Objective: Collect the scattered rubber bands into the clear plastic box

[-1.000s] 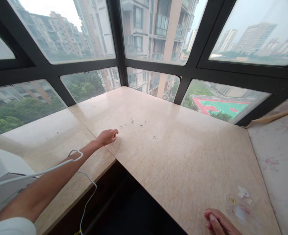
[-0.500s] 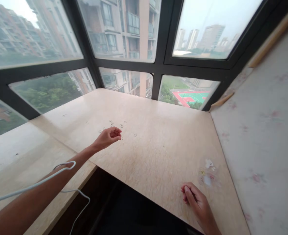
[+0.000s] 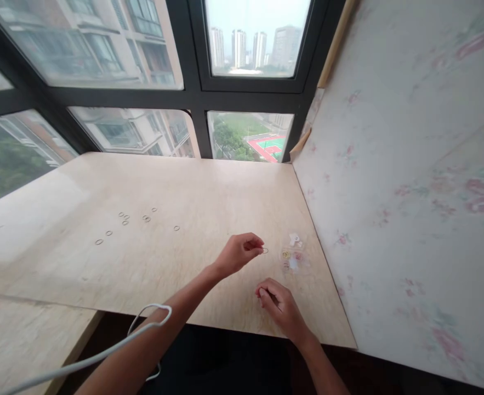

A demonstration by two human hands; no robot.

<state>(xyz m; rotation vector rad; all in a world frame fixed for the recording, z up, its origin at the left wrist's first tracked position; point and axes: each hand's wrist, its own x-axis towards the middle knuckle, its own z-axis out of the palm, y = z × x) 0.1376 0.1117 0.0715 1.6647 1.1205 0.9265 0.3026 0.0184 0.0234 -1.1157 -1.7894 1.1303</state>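
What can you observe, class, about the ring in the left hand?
The ring is a small, thin, pale loop, perhaps metal. The left hand pinches one edge, leaving the rest sticking out toward the clear plastic packaging. It appears held above the countertop.

Thin round metallic rings (image 3: 125, 223) left of centre, on beige marbled countertop (image 3: 225, 197). Clear plastic container (image 3: 305, 267) right of centre, same countertop, near white flower-patterned wall (image 3: 389, 170). Black window frame (image 3: 192, 97) behind, top.

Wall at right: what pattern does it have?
The wall shows pink flowers with greenish leaves on a pale ground, best in head view.
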